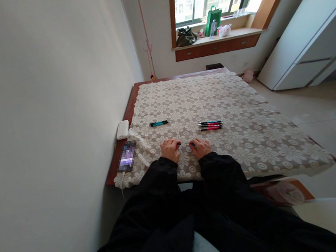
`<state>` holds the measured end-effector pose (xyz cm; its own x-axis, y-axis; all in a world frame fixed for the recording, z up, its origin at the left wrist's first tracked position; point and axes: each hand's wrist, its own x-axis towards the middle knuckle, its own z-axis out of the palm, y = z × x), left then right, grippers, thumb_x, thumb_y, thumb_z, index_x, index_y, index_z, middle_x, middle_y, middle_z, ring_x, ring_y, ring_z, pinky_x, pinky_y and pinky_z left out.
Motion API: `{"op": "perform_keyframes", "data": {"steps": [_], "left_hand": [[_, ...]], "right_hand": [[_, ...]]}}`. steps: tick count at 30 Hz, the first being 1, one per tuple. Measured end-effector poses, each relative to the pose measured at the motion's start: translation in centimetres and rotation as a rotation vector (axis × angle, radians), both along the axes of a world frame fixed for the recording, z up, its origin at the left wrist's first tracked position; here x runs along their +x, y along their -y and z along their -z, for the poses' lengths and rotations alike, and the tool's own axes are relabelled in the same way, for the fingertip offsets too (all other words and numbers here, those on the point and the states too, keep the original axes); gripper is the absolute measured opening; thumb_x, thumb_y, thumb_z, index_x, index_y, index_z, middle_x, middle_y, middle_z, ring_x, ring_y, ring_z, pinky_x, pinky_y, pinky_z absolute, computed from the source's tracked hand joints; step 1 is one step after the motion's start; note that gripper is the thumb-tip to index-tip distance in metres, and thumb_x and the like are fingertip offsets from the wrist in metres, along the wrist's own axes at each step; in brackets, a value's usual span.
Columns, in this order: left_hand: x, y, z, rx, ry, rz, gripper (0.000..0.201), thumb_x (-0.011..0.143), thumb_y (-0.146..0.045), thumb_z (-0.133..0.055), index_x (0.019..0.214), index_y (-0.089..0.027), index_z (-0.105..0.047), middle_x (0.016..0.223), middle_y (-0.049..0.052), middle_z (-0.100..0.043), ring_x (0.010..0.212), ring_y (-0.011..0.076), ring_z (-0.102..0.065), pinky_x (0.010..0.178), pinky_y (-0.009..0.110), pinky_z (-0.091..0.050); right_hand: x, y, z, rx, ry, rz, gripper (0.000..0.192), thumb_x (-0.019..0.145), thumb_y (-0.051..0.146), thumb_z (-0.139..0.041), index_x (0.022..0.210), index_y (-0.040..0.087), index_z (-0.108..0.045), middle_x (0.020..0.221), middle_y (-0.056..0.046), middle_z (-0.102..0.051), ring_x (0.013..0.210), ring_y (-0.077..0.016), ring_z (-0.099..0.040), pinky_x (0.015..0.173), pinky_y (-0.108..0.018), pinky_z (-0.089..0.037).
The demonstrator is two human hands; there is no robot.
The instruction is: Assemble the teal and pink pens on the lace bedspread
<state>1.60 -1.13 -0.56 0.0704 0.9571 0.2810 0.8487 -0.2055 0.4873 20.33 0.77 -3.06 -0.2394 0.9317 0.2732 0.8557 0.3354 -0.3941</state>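
My left hand [170, 149] and my right hand [201, 148] rest close together on a lace-covered table [231, 104], near its front edge. Between them they hold a thin pen [186, 144], each hand closed on one end. A teal and black pen [158, 123] lies alone farther out to the left. A small bundle of red, black and teal pens [210, 125] lies farther out to the right. Both my sleeves are black.
A phone [127, 156] and a white power bank [122, 130] sit at the table's left edge by the wall. A window ledge [245, 32] with bags is at the back. White cabinets [309, 37] stand at right, a pink coat stand [144, 28] in the corner.
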Motion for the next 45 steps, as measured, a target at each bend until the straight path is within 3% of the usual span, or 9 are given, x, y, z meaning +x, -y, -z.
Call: {"op": "perform_keyframes", "data": {"steps": [10,17,24,30,35,45], "left_hand": [[0.0,-0.1,0.4,-0.018,-0.003,0.090,0.018,0.091,-0.023,-0.058,0.103,-0.027,-0.071,0.108,0.004,-0.067,0.113,0.0228,-0.054,0.101,0.040,-0.038],[0.0,-0.2,0.8,-0.003,0.004,0.197,0.019,0.094,-0.027,-0.057,0.106,-0.028,-0.072,0.108,0.003,-0.069,0.113,0.0209,-0.055,0.100,0.037,-0.041],[0.0,-0.3,0.5,-0.052,0.055,0.160,0.019,0.093,-0.030,-0.061,0.109,-0.024,-0.069,0.106,0.004,-0.072,0.109,0.0208,-0.059,0.099,0.037,-0.043],[-0.1,-0.6,1.1,-0.033,0.087,0.203,0.015,0.093,-0.031,-0.062,0.101,-0.023,-0.072,0.102,0.003,-0.073,0.105,0.0199,-0.062,0.098,0.035,-0.046],[-0.2,-0.7,1.7,0.030,0.129,0.235,0.013,0.090,-0.029,-0.066,0.099,-0.023,-0.072,0.099,0.003,-0.073,0.101,0.0189,-0.063,0.096,0.035,-0.047],[-0.3,-0.8,2.1,0.003,0.336,0.252,0.011,0.083,-0.023,-0.072,0.094,-0.021,-0.071,0.093,0.003,-0.071,0.088,0.0167,-0.064,0.087,0.031,-0.052]], "right_hand": [[0.0,0.0,0.0,0.021,-0.009,-0.008,0.019,0.096,0.032,-0.052,0.095,0.023,-0.068,0.099,-0.005,-0.069,0.094,-0.0202,-0.059,0.083,-0.033,-0.032],[-0.1,-0.1,0.4,0.023,-0.027,-0.128,0.019,0.097,0.034,-0.051,0.098,0.023,-0.068,0.102,-0.005,-0.069,0.101,-0.0198,-0.059,0.086,-0.032,-0.034],[-0.1,-0.5,1.0,0.014,-0.060,-0.222,0.021,0.092,0.026,-0.053,0.108,0.020,-0.064,0.108,-0.008,-0.069,0.105,-0.0220,-0.060,0.089,-0.033,-0.038],[-0.1,-0.7,1.8,0.084,-0.135,-0.249,0.014,0.088,0.019,-0.055,0.100,0.017,-0.063,0.098,-0.007,-0.069,0.097,-0.0207,-0.062,0.085,-0.031,-0.041],[0.1,-0.9,2.3,0.140,-0.154,-0.291,0.011,0.091,0.021,-0.055,0.097,0.019,-0.064,0.094,-0.006,-0.070,0.093,-0.0202,-0.062,0.084,-0.031,-0.043],[0.2,-0.8,2.1,0.197,-0.078,-0.313,0.020,0.098,0.030,-0.051,0.097,0.021,-0.070,0.091,-0.005,-0.072,0.090,-0.0209,-0.063,0.081,-0.033,-0.041]]}}
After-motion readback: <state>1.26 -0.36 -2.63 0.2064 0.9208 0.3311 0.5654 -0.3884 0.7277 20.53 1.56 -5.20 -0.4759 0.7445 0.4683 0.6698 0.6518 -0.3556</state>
